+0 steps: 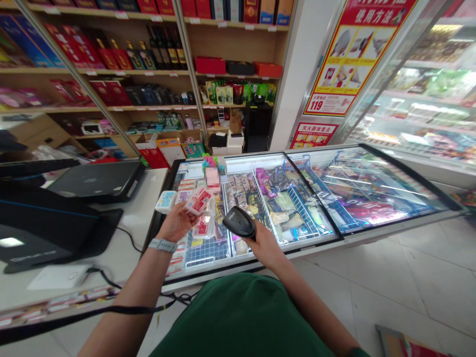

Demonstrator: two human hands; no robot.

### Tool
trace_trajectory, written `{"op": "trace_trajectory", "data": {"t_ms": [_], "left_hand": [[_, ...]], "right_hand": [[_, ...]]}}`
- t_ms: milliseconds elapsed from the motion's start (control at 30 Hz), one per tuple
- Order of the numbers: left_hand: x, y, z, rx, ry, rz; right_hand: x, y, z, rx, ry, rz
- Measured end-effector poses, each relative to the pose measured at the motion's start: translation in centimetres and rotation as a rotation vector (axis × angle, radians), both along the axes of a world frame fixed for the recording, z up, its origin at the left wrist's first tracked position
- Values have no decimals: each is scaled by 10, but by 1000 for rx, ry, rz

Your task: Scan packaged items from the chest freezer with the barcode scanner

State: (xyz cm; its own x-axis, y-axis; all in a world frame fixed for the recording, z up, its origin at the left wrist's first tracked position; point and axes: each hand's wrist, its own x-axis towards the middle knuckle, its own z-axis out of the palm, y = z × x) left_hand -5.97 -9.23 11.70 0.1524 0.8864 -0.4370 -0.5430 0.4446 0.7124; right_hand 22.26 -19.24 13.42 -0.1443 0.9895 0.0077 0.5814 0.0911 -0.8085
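Note:
My left hand [177,222], with a grey watch band on the wrist, holds a clear plastic pack with a red label [200,200] above the glass-topped freezer [260,252]. Just below that pack, a second clear pack with a red label [204,225] lies on the glass. My right hand [265,242] is wrapped round a black handheld scanner [239,222], whose head points toward the packs. A white and blue pack [165,202] rests at the freezer's left edge, left of my left hand. Beyond the packs is a bright pink and green item [210,162].
A counter [145,218] on the left carries a black monitor or terminal [48,223], a dark flat device [94,179] and a white box [59,276]. A black cable [130,310] crosses near my left forearm. Stocked shelves [148,73] stand behind.

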Motion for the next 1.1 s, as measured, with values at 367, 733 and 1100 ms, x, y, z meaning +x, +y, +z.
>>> {"op": "trace_trajectory", "data": {"t_ms": [367, 733, 1100], "left_hand": [[-3, 2, -4, 10, 22, 13], [-15, -55, -40, 336, 918, 40], [3, -58, -83, 456, 1334, 126]], "right_hand": [[2, 4, -2, -15, -1, -6], [9, 5, -15, -13, -14, -29], [8, 1, -13, -22, -6, -23]]}}
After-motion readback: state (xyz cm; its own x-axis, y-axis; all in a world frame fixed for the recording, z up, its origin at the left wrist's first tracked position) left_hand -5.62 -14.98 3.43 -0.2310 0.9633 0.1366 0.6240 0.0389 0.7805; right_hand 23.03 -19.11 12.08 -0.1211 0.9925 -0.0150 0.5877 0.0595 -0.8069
